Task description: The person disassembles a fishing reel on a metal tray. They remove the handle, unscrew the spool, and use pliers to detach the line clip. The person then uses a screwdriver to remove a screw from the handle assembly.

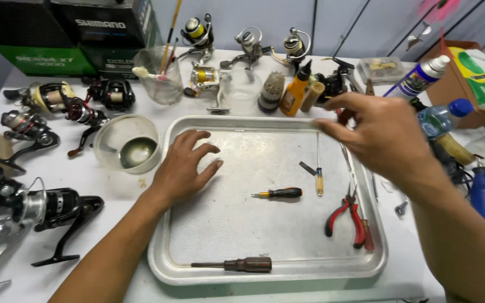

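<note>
While the left hand [183, 165] rests spread on the tray [265, 269], the blurred right hand's [385, 137] grip cannot be told.

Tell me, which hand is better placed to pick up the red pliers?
Probably the right hand: it hovers over the tray's right side, where the red pliers lie. The left hand rests flat at the tray's left.

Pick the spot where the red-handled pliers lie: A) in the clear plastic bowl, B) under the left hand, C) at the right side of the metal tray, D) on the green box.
C: the red-handled pliers lie flat inside the metal tray near its right rim, apart from the left hand, which rests at the tray's left part.
</note>
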